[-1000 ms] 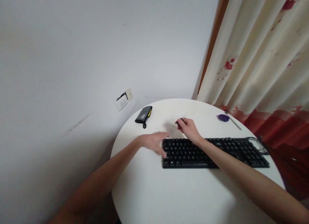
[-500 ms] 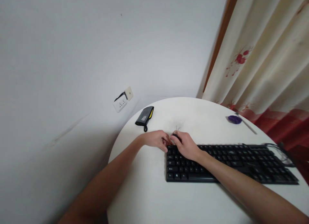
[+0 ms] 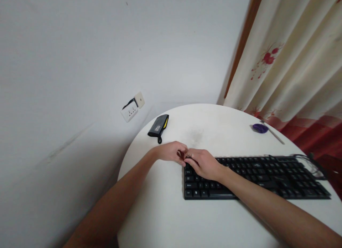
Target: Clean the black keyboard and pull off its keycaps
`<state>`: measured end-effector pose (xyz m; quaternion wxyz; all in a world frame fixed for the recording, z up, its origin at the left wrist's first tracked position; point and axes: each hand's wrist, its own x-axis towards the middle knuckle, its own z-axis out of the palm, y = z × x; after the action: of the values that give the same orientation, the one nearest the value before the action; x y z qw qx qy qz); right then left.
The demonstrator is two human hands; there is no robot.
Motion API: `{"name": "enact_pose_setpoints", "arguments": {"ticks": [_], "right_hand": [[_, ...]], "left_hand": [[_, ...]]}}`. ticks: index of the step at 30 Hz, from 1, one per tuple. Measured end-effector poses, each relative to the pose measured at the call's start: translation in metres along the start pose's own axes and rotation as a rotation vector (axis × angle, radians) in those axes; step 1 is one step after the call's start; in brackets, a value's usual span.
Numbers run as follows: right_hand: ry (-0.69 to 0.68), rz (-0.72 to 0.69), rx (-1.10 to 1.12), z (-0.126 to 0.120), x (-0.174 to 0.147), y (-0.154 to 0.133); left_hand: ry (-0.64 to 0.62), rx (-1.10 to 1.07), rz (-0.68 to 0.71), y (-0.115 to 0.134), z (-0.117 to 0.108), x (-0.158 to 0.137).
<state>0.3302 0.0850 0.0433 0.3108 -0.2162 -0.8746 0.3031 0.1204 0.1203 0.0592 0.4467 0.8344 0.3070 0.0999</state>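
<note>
Keyboard [image 3: 256, 168]: at its ten-o'clock corner, left hand [image 3: 171, 151], grip unclear, now meets right hand [image 3: 205, 165], pinching wire tool [image 3: 189, 156].

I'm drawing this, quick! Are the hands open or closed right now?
Left hand: curled by the black rectangular keyboard; can't tell if it's holding anything.
Right hand: closed on a small thin silvery thing, mostly hidden.

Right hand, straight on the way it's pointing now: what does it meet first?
Most likely the left hand, just ahead of the right hand's fingertips, by the near-left part of the view of the keyboard; whether the hands already touch is unclear.
</note>
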Motion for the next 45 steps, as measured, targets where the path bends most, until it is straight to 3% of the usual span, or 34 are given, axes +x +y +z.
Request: {"name": "enact_pose_setpoints", "arguments": {"ticks": [4, 12, 18, 22, 25, 29, 33, 38, 42, 45], "right_hand": [[0.146, 0.157, 0.084, 0.001, 0.004, 0.004], [0.303, 0.369, 0.314, 0.001, 0.011, 0.022], [0.468, 0.312, 0.250, -0.001, 0.007, 0.016], [0.597, 0.382, 0.218, -0.001, 0.008, 0.021], [0.588, 0.452, 0.348, -0.002, 0.009, 0.027], [0.623, 0.504, 0.458, -0.002, 0.010, 0.031], [0.650, 0.465, 0.398, -0.003, 0.010, 0.035], [0.658, 0.409, 0.295, -0.007, 0.011, 0.033], [0.651, 0.428, 0.351, -0.007, 0.012, 0.031], [0.666, 0.463, 0.464, -0.004, 0.013, 0.035]], "left_hand": [[0.030, 0.005, 0.004, 0.004, 0.000, 0.000], [0.108, -0.047, 0.011, -0.004, 0.002, 0.003], [0.376, -0.093, 0.068, -0.003, 0.009, 0.010], [0.579, 0.140, 0.130, 0.004, 0.018, 0.018], [0.607, 0.387, 0.200, 0.009, 0.022, 0.021], [0.536, 0.579, 0.258, 0.013, 0.021, 0.022], [0.497, 0.625, 0.310, 0.012, 0.019, 0.025], [0.552, 0.592, 0.303, 0.017, 0.026, 0.027], [0.712, 0.444, 0.298, 0.011, 0.023, 0.031], [0.923, 0.376, 0.144, -0.012, 0.004, 0.038]]}}
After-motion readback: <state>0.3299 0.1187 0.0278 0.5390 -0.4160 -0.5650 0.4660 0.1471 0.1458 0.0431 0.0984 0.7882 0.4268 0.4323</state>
